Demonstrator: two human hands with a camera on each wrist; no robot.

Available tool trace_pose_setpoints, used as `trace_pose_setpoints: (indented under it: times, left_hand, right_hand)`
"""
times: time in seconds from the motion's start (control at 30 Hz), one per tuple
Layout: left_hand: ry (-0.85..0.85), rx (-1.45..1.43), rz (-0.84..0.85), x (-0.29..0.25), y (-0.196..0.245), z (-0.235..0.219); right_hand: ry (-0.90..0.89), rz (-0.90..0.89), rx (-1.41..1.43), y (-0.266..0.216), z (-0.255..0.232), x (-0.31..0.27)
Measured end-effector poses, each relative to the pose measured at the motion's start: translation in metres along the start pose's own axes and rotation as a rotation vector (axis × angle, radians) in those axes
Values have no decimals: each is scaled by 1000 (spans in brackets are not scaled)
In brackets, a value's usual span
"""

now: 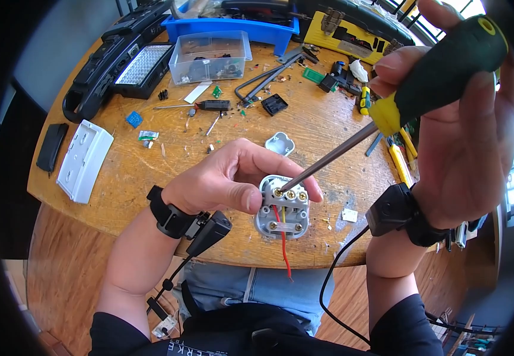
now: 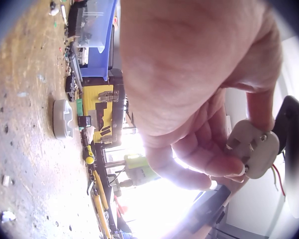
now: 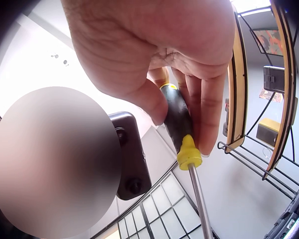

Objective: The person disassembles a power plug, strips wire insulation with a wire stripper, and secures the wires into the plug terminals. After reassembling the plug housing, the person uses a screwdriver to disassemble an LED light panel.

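Wooden table [image 1: 129, 187]: white casing [image 1: 85, 161], clear box [image 1: 210, 72], blue bin [image 1: 278, 38], grey cover [image 1: 280, 144].

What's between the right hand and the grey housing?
The screwdriver, reaching down to a brass terminal screw, its shaft crossing over the left index finger; shows in the head view.

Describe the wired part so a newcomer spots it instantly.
Find the wooden table, then the left hand over its near side. That hand grips a rounded grey-white fitting. Unlike the loose grey cover lying just beyond, it has brass screws and a trailing red wire.
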State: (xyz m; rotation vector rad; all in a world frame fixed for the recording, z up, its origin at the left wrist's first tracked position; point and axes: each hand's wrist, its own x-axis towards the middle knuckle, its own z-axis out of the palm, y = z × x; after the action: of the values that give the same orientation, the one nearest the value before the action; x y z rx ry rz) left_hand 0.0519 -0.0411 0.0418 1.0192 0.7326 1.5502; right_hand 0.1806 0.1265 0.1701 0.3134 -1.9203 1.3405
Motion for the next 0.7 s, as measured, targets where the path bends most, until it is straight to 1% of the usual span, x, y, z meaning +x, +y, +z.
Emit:
trace_pose_setpoints:
  times: [0.43,0.53,0.6,0.7]
  left_hand:
    - [13,7,-7,0,-1,0]
    - [25,14,-28,-1,-3,-5]
    - [33,36,-91,-4,-6,-9]
    - [34,23,-100,-3,-6,-8]
  right_hand:
    - [8,3,-43,-1,18,0]
    - [9,4,-54,-2,21,1]
    - [11,3,-62,-2,24,2]
    - [14,2,-74,-3,23,1]
